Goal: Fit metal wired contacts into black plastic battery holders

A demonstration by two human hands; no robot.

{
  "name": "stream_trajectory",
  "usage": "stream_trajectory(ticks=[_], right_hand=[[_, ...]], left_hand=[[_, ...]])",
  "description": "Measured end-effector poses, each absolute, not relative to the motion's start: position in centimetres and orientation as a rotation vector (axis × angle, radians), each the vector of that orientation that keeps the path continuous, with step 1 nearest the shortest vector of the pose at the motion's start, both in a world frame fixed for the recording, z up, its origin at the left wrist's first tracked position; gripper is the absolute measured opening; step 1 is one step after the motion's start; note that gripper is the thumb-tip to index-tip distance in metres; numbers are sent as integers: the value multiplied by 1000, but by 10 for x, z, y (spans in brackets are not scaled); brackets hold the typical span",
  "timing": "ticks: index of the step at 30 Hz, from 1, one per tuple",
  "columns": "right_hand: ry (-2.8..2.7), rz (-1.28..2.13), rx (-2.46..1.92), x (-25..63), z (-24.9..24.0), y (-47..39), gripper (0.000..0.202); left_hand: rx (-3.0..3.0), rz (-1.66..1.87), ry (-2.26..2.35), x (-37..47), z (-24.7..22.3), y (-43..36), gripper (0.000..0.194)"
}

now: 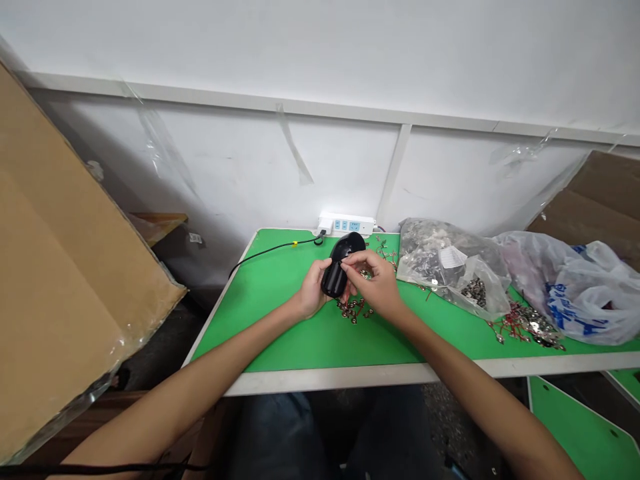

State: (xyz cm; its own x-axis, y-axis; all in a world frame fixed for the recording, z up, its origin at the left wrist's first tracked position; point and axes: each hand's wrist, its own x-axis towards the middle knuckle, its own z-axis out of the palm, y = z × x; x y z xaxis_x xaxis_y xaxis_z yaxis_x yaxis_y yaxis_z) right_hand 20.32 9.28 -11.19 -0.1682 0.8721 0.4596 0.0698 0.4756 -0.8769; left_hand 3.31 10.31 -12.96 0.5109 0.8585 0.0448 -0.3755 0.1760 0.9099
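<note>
Black device: you have it raised over the surface, closer to the left edge than the right, with its rounded lower end towards the front edge.
Left hand: closed around the device's left side and underside, thumb along its flank.
Right hand: thumb and fingertips drawn narrow against its upper face; you cannot tell from here whether they pinch something small.
Weight: probably light enough for your one hand to carry.
Shell: likely stiff; the gloss suggests smooth plastic that could slip or scratch.
Best hold: cradle the broad lower body from below and the sides, leaving the face accessible; squeeze gently in case there is a seam.
Metal pieces: small, with red wires, lying just below your hands towards the front edge; the wires look thin and easily bent or tangled, so you do better lifting each by its metal part.
Power strip: along the far edge, beyond the device.
</note>
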Motion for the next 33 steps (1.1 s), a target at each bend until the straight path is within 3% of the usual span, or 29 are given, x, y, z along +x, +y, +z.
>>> stream_trajectory(ticks=[5,22,33], right_hand=[[-1728,465,-823,206,-111,93,12],[-1729,557,-885,205,-110,92,15],[-1822,385,-756,203,-112,93,10]], left_hand=[[1025,973,577,32,-133,103,56],[992,1193,751,43,-134,103,69],[914,1205,775,45,-136,101,74]])
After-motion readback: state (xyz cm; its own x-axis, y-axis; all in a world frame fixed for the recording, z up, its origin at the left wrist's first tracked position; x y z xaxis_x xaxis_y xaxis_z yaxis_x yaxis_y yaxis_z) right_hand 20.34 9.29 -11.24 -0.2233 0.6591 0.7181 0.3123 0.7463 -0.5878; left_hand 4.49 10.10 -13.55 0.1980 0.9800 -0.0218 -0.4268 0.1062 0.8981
